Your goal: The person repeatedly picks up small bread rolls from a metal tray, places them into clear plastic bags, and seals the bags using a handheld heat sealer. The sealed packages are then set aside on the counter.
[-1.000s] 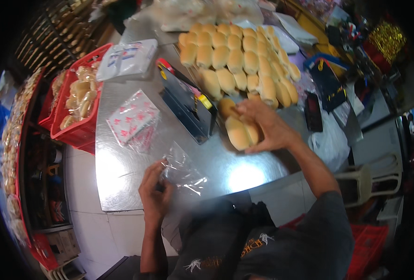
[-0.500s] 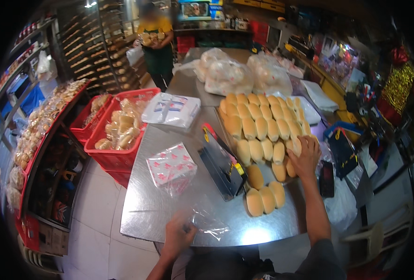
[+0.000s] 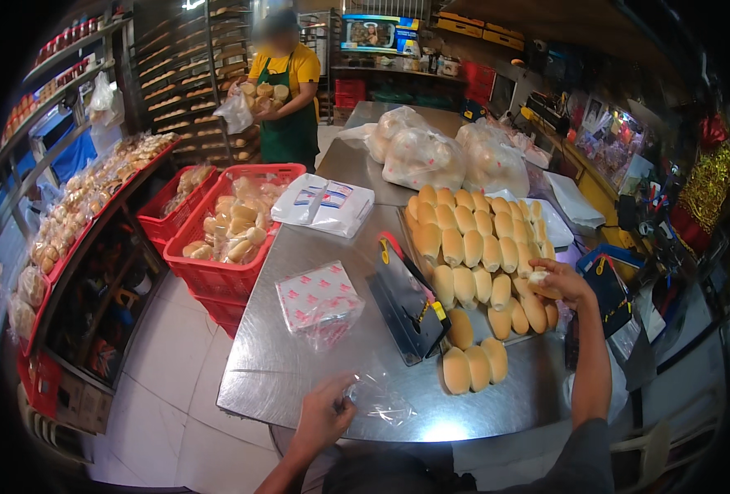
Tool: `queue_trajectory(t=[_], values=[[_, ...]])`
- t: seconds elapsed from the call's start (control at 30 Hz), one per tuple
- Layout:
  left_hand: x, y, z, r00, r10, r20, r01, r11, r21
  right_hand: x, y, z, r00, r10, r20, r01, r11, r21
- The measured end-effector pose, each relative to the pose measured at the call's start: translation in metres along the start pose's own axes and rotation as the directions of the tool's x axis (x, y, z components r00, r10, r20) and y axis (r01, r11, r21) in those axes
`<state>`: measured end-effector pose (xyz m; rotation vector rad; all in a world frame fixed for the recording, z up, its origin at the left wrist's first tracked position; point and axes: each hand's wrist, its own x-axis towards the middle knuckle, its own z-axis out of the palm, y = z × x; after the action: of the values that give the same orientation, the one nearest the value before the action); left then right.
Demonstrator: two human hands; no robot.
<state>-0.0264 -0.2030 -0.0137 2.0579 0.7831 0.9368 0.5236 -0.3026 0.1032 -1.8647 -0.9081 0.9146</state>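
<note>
Left hand point(image 3: 322, 414) is pinching the clear plastic bag point(image 3: 379, 398) at the steel table's point(image 3: 274, 362) near edge; keep its mouth spread. Right hand point(image 3: 558, 282) is closing on a bread roll point(image 3: 543, 284) on the tray — lift gently, avoid squashing.

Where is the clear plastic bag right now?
In the head view, the clear plastic bag lies at the steel table's near edge, held by the left hand.

Bread rolls point(image 3: 476, 251) on tray point(image 3: 404, 226) right of sealer point(image 3: 408, 306); plastic bag point(image 3: 379, 398) at table point(image 3: 291, 370) front edge, crates point(image 3: 216, 276) left.
</note>
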Motion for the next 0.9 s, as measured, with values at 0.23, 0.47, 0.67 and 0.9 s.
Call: queue_trajectory(t=[0.23, 0.47, 0.67, 0.9], values=[[0.001, -0.001, -0.002, 0.998, -0.053, 0.017, 0.053, 0.999, 0.003, -0.069, 0.033, 0.061, 0.907, -0.408, -0.105, 0.288, 0.782, -0.553], [0.002, -0.005, -0.001, 1.000, 0.000, 0.015, -0.001, 0.998, 0.063, -0.119, 0.096, 0.127, 0.741, -0.600, -0.302, 0.174, 0.605, -0.777], [0.004, 0.000, 0.002, 0.999, 0.042, 0.002, -0.042, 0.994, 0.104, -0.125, 0.055, 0.131, 0.743, -0.645, -0.180, 0.469, 0.693, -0.547], [-0.002, -0.005, 0.000, 0.997, -0.074, 0.021, 0.073, 0.997, 0.035, -0.094, 0.050, 0.139, 0.818, -0.519, 0.248, 0.559, 0.616, -0.555]])
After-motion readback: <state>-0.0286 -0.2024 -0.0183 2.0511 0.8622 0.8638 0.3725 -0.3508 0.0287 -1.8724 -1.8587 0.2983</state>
